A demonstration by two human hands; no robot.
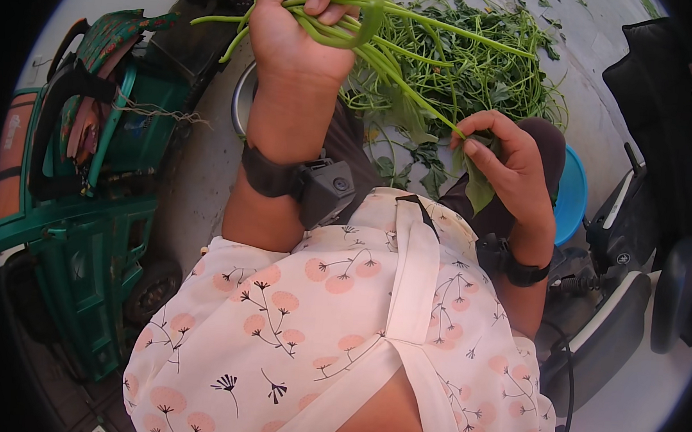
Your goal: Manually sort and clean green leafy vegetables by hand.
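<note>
My left hand (302, 38) is closed around a bunch of long green leaf stalks (396, 71), up at the top of the view, left of centre. The stalks stick out on both sides of the fist, and one is bent over into a loop. Lower and to the right, my right hand (517, 169) pinches the end of a stalk between thumb and fingers. From that pinch a limp green leaf (479, 190) hangs down. Beyond both hands, a heap of leafy green stems (467, 70) lies spread on the pale floor.
A blue basin (572, 198) sits beside my right knee. Part of a metal bowl's rim (241, 101) shows behind my left forearm. On the left stands a green cargo vehicle (85, 261) with a wheel (154, 290); a black and white scooter-like machine (610, 328) is close on the right.
</note>
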